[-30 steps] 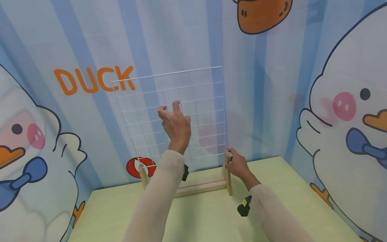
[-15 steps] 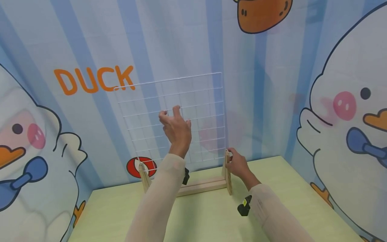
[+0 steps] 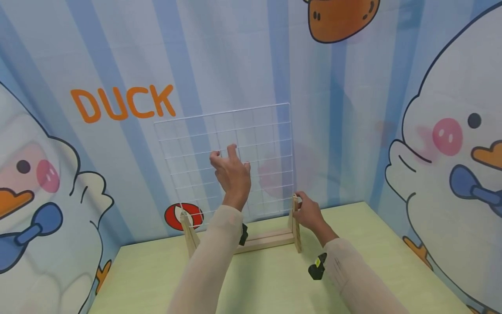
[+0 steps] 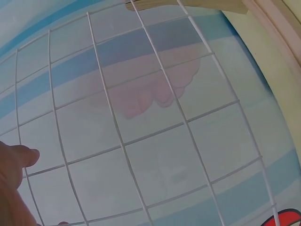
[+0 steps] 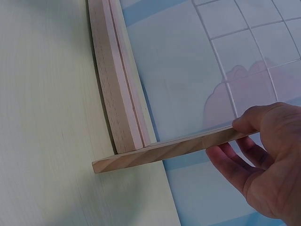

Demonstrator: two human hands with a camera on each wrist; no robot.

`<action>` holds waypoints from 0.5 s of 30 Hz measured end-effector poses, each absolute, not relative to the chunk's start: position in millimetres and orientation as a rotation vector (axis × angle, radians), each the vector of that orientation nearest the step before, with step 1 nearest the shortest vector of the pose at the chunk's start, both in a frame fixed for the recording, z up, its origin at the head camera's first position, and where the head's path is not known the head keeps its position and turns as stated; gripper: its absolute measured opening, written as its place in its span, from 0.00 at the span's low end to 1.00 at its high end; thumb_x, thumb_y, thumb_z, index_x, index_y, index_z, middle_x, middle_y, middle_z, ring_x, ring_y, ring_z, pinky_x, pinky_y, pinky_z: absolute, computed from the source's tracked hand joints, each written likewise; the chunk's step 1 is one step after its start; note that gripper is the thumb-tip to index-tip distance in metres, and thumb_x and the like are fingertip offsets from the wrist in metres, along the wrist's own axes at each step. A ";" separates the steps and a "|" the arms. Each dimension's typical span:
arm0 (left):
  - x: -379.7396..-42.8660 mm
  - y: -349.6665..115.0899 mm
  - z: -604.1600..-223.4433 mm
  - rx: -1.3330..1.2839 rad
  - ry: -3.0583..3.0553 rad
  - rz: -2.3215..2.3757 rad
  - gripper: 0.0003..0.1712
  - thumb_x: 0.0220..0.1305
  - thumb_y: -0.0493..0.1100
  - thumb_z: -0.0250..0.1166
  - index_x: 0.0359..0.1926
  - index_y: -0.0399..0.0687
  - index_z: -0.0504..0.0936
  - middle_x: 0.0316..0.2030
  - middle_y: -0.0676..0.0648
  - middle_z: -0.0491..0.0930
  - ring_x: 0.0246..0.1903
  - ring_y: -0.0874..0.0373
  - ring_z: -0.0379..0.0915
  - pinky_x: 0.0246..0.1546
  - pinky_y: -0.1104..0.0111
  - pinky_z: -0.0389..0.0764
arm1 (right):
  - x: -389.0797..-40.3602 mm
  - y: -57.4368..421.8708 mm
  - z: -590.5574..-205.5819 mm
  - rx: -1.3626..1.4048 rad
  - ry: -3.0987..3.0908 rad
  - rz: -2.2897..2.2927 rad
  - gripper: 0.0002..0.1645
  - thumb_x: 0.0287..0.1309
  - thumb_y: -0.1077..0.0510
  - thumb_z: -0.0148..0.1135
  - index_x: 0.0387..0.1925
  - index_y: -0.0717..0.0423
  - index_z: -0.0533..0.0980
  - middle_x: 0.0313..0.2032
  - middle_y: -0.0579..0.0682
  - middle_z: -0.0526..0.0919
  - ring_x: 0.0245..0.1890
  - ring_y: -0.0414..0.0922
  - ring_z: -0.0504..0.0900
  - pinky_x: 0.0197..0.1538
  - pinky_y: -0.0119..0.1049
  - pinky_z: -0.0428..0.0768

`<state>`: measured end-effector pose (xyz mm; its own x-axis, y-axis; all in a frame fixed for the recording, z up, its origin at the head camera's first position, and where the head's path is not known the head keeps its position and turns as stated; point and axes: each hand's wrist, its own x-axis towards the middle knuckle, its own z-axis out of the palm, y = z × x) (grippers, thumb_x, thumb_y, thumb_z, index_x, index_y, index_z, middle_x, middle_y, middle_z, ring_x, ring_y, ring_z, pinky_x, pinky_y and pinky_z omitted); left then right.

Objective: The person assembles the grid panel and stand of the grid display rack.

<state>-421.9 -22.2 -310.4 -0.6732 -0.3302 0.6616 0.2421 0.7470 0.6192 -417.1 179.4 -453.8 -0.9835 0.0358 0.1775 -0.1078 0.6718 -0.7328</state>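
Observation:
My left hand point(image 3: 234, 176) grips a white wire grid panel point(image 3: 221, 113) near its middle, fingers hooked through the mesh. In the left wrist view a thumb point(image 4: 26, 156) shows against the wires at the left edge. The panel stands nearly upright, its lower edge around the tops of a wooden stand's two uprights. With my right hand point(image 3: 309, 212) I pinch the top of the right upright point(image 3: 296, 231). Thumb and fingers lie on opposite faces of that board point(image 5: 169, 149) in the right wrist view. The left upright point(image 3: 189, 235) is partly behind my left sleeve.
A wooden crossbar point(image 3: 266, 242) joins the uprights low over the pale table point(image 3: 266, 283). Close behind the stand hangs a striped blue curtain point(image 3: 239, 56) with duck prints. Black wrist devices point(image 3: 317, 267) sit at both cuffs.
The wire grid panel has come down between the uprights, and its top edge is lower. My left hand has moved down with it and slightly right. My right hand has stayed on the upright.

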 end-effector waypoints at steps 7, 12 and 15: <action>-422.0 -22.1 -322.7 0.076 -2.153 -0.888 0.31 0.59 0.42 0.76 0.62 0.55 0.74 0.66 0.36 0.59 0.40 0.43 0.74 0.41 0.54 0.80 | -415.9 178.5 -451.8 0.078 -2.710 1.227 0.42 0.60 0.67 0.62 0.74 0.56 0.60 0.53 0.66 0.83 0.52 0.61 0.84 0.50 0.53 0.84; -422.3 -22.9 -331.5 0.089 -2.154 -0.862 0.31 0.59 0.43 0.76 0.61 0.55 0.74 0.66 0.35 0.59 0.39 0.43 0.74 0.40 0.54 0.80 | -415.8 179.9 -452.2 0.102 -2.708 1.223 0.43 0.60 0.67 0.61 0.75 0.58 0.59 0.53 0.66 0.83 0.52 0.61 0.84 0.50 0.53 0.84; -422.0 -23.3 -336.5 0.086 -2.156 -0.842 0.31 0.58 0.43 0.77 0.61 0.55 0.74 0.65 0.35 0.60 0.37 0.42 0.74 0.39 0.53 0.80 | -415.9 180.5 -453.8 0.100 -2.713 1.211 0.42 0.60 0.67 0.61 0.75 0.58 0.59 0.53 0.66 0.83 0.51 0.61 0.85 0.49 0.53 0.84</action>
<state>-422.0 -23.3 -336.5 -0.6758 -0.3254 0.6614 0.2091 0.7758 0.5953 -415.9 180.5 -453.8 -0.9835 0.0076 0.1808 -0.1296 0.6680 -0.7328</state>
